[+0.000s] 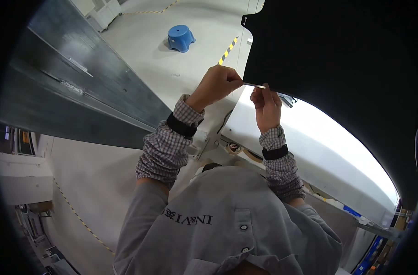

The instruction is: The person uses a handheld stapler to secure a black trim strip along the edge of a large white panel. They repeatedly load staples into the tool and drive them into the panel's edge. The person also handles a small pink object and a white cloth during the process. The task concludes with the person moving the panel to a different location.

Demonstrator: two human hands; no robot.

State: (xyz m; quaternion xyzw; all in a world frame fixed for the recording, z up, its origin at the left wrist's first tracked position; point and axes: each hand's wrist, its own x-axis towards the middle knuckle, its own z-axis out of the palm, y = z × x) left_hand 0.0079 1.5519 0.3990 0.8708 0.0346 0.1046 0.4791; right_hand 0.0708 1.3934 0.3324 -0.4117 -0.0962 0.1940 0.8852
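Note:
A short, thin, pale strip (pixel 254 85) spans the gap between my hands, along the lower edge of a large black panel (pixel 319 50). My left hand (pixel 219 85) is closed in a pinch on the strip's left end. Raised fingers of my right hand (pixel 267 109) meet its other end, thumb and fingertips drawn together at the panel's edge. Whether those fingertips also grip the panel cannot be made out. The panel fills the upper right and has a small slotted tab at its upper left corner.
Below the panel lies a white, brightly lit work surface (pixel 310 137) with a curved outer edge. A wide grey metal beam (pixel 80 91) runs along the left. A blue stool (pixel 181 38) stands on the floor beyond, near yellow-black tape (pixel 228 50). Shelving (pixel 376 256) is at the lower right.

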